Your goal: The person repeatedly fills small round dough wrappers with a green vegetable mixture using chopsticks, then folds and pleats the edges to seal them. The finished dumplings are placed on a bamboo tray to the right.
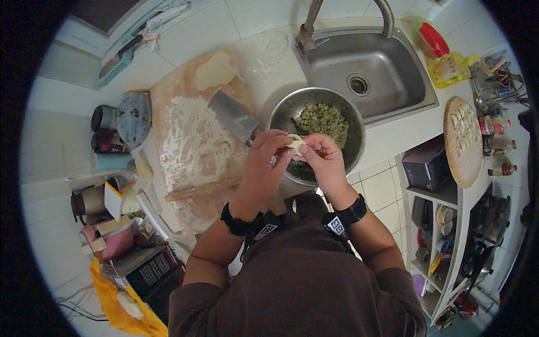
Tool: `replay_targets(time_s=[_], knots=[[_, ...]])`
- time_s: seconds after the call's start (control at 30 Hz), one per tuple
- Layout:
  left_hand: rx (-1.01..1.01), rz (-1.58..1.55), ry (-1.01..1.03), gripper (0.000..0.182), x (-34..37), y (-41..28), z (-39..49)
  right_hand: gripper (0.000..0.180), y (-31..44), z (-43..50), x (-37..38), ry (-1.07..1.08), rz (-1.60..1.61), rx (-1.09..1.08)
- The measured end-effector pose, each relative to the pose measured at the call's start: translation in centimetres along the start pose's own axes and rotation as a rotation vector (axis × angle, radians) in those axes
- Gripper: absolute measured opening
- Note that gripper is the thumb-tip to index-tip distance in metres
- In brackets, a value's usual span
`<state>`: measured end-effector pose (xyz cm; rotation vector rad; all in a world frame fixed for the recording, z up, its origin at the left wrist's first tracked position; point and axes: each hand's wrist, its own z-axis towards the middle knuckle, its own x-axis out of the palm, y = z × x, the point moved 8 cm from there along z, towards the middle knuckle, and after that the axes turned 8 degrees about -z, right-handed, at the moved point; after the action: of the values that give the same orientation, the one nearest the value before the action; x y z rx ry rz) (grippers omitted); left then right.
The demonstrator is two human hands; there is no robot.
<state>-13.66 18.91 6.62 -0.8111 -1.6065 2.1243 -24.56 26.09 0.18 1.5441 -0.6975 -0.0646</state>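
Note:
Both my left hand point(268, 153) and my right hand point(324, 158) pinch the edges of a small dumpling wrapper point(296, 144), which is folded over. The fingers partly cover it, so its contents are hidden. Under my hands stands a stainless steel bowl point(358, 126) with a chopped green filling point(326, 122) heaped on its far side. Left of the bowl, a broad cleaver point(233, 116) lies on the floured wooden board point(168, 135), its handle end near my left hand. A rolling pin point(202, 189) rests across the board's near part. A flat piece of dough point(215, 70) lies at the board's far end.
A steel sink point(379, 63) with a faucet point(306, 36) is beyond the bowl. On the right, a round woven tray point(459, 160) holds rows of dumplings above a shelf unit point(438, 252). A yellow bottle point(450, 71) stands beside the sink. Jars point(105, 141) line the left wall.

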Motion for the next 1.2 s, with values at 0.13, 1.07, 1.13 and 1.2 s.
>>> replay_targets(time_s=[0.13,1.07,1.13,1.2], knots=[[0.006,0.047,0.006,0.016,-0.4,-0.4,0.1,0.012,0.3,-0.1,0.4,0.02,-0.099,-0.025],[-0.03,0.005,-0.193,0.024,-0.2,1.2,-0.7,0.014,1.4,0.0,0.6,0.062,-0.258,-0.173],[0.054,0.092,-0.171,0.024,-0.2,0.5,-0.5,0.015,1.6,0.0,0.6,0.072,-0.247,-0.177],[0.146,0.173,-0.138,0.023,0.0,-0.4,-0.5,0.017,1.7,0.0,0.7,0.092,-0.19,-0.181]])
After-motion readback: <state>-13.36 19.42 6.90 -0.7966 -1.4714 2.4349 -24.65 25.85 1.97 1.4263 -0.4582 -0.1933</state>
